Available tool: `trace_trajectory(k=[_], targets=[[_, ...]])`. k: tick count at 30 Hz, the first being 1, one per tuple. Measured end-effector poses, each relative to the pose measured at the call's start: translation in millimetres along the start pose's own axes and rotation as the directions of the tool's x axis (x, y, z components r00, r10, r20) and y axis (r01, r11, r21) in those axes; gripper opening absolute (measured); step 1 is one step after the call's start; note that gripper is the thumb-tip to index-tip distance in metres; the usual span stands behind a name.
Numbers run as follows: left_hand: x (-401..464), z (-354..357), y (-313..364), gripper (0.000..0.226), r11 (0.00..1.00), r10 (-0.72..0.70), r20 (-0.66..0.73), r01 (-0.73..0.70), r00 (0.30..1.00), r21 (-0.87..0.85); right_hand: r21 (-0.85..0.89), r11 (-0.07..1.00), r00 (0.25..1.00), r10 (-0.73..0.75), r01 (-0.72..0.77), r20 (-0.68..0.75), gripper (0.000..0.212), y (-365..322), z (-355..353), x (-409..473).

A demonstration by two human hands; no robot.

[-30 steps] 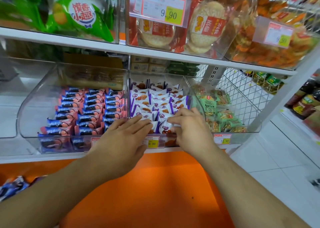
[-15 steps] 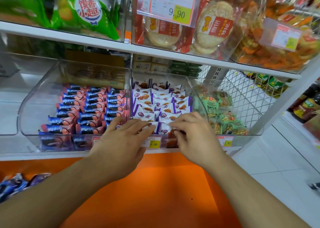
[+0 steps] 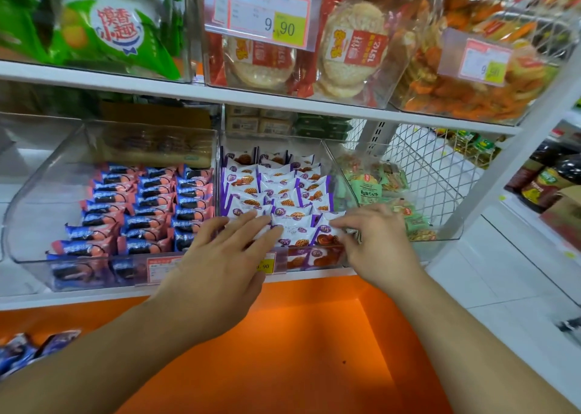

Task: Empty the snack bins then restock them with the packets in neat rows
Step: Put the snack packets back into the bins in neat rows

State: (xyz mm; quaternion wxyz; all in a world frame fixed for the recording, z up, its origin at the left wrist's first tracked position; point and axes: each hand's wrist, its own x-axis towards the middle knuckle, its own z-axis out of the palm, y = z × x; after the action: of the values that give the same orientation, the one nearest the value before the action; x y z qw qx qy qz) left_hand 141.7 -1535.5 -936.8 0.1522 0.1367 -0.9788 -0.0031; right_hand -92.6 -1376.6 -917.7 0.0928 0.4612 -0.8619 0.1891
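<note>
— Packets? Lying how?
— White-and-purple packets in the middle clear bin, three rows running front to back, long axes across the bin, overlapping like shingles.
— Left hand?
— Left hand flat, fingers straight, resting on the front-left packets — gripping nothing.
— Right?
— Right hand curled, fingertips pinching the front-right packet.

You have one view only, from your head, looking forward and down at the shelf from close range. The wide lens bends the edges, and both your forearms reach in from the bottom toward the middle bin.
</note>
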Motion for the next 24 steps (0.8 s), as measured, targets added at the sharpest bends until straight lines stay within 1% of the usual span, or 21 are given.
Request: trace_trajectory(k=[3, 4, 5, 7, 8, 9, 12, 14, 17, 21, 24], targets=[[19, -1, 17, 0.067, 0.994, 0.053, 0.007, -0.052, 0.999, -0.093, -0.055, 0.998, 0.999, 0.001, -0.003, -0.039, 0.037, -6, 7, 0], [26, 1, 23, 0.067, 0.991, 0.061, 0.012, -0.059, 0.998, -0.12, -0.068, 0.998, 0.998, -0.006, 0.002, -0.061, 0.037, -8, 10, 1], [33, 5, 28, 0.067, 0.99, 0.067, 0.034, -0.062, 0.997, -0.13, -0.084, 0.996, 0.997, -0.017, 0.01, -0.073, 0.033, -10, 13, 0], [41, 12, 35, 0.066, 0.992, 0.083, 0.083, -0.074, 0.993, -0.1, -0.111, 0.994, 0.998, -0.018, 0.012, -0.052, 0.021, -13, 17, 2], [43, 15, 36, 0.066, 0.994, 0.08, 0.095, -0.072, 0.992, -0.083, -0.124, 0.992, 0.999, -0.011, 0.007, -0.036, 0.018, -14, 17, 4], [42, 17, 35, 0.066, 0.996, 0.069, 0.106, -0.062, 0.992, -0.069, -0.127, 0.992, 1.0, -0.01, 0.006, -0.029, 0.019, -13, 18, 7], [35, 18, 25, 0.064, 0.998, 0.045, 0.115, -0.04, 0.992, -0.048, -0.101, 0.994, 0.996, -0.05, 0.043, -0.068, 0.033, -9, 17, 16], [28, 18, 19, 0.063, 0.998, 0.047, 0.118, -0.041, 0.992, -0.05, -0.099, 0.992, 0.99, -0.086, 0.076, -0.108, 0.034, -4, 21, 19], [25, 19, 16, 0.063, 0.998, 0.037, 0.141, -0.028, 0.989, -0.062, -0.07, 0.992, 0.984, -0.114, 0.105, -0.138, 0.03, -2, 25, 21], [34, 14, 23, 0.062, 0.997, 0.026, 0.15, -0.015, 0.988, -0.074, -0.076, 0.993, 0.991, -0.098, 0.091, -0.096, 0.022, -3, 24, 21], [39, 11, 24, 0.059, 0.996, 0.026, 0.152, -0.012, 0.988, -0.091, -0.079, 0.992, 0.99, -0.108, 0.101, -0.094, 0.017, -2, 22, 19]])
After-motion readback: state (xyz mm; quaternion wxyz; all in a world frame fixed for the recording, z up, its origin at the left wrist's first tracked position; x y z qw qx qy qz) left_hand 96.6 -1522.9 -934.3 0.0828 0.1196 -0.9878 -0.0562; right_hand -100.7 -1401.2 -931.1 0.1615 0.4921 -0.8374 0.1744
